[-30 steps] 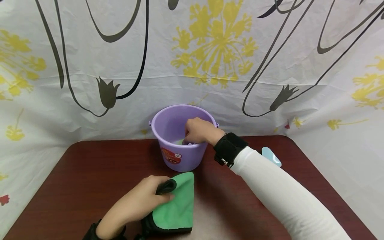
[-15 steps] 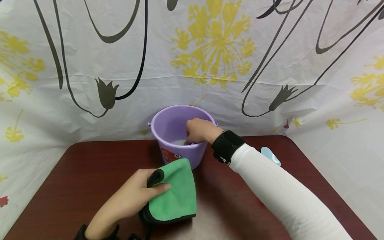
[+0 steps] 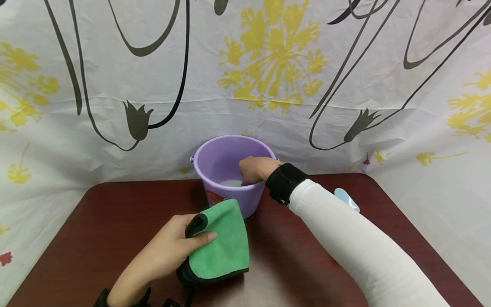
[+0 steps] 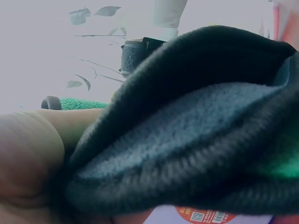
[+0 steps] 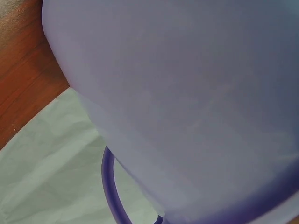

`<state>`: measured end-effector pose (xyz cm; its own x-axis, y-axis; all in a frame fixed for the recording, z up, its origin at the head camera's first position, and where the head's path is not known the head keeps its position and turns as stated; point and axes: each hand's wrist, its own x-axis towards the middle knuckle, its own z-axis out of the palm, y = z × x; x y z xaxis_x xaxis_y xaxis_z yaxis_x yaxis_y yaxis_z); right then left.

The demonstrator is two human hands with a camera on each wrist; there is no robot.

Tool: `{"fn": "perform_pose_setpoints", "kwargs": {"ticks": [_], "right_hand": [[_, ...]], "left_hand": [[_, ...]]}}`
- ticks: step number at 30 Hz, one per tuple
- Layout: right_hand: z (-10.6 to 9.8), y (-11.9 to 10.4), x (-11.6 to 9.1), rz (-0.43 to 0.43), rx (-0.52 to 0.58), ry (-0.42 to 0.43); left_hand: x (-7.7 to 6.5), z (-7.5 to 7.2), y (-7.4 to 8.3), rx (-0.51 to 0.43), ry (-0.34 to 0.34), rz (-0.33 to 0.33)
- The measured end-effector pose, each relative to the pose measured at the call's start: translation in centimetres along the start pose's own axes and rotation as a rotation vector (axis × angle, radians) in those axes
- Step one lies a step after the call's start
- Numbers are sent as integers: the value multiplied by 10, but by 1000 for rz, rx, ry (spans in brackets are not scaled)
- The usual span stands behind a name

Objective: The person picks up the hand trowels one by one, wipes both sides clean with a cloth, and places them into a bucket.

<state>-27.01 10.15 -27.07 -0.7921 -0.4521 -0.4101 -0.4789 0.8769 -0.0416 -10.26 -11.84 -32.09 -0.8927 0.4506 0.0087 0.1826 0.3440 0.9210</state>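
Observation:
My left hand (image 3: 174,241) pinches a folded green cloth (image 3: 222,247) with black edging, thumb on top, in front of the purple bucket (image 3: 239,198). The cloth's upper corner overlaps the bucket's front wall in the head view. Up close in the left wrist view, the cloth (image 4: 187,126) shows a grey inner layer between dark folded edges. My right hand (image 3: 255,167) reaches over the bucket's right front rim, its fingers down inside and hidden; I cannot tell what they hold. Something pale green (image 3: 237,184) shows inside beside them. The right wrist view is filled by the bucket's wall (image 5: 177,107).
A light blue object (image 3: 346,199) lies on the dark red-brown table (image 3: 134,213) beyond my right forearm. Behind the table hangs a white sheet (image 3: 215,85) with flower prints. The bucket's purple handle (image 5: 108,182) hangs at its side in the right wrist view.
My left hand has raised the green cloth and brought it slightly left, so it now overlaps the bucket's lower front. My right hand has shifted slightly within the bucket, its wrist lower and further left.

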Motion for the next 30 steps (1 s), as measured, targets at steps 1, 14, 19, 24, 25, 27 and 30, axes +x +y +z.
{"fn": "perform_pose_setpoints", "kwargs": {"ticks": [1, 14, 19, 24, 25, 27, 30], "right_hand": [[0, 0, 0, 4, -5, -2], [0, 1, -1, -4, -4, 74], [-8, 0, -14, -31, 24, 258], [-12, -2, -33, -65, 142, 457], [-12, -3, -38, -78, 173, 501], [-11, -5, -49, -103, 233, 588], [-5, -8, -68, -146, 325, 722]], "left_hand": [[0, 0, 0, 6, 4, 0], [2, 1, 0, 20, 5, -15], [3, 1, 0, 45, 24, -14], [4, 2, 0, 67, 35, -26], [4, 2, 0, 68, 36, -28], [5, 2, 0, 70, 39, -28], [5, 2, 0, 52, 37, -29]]}}
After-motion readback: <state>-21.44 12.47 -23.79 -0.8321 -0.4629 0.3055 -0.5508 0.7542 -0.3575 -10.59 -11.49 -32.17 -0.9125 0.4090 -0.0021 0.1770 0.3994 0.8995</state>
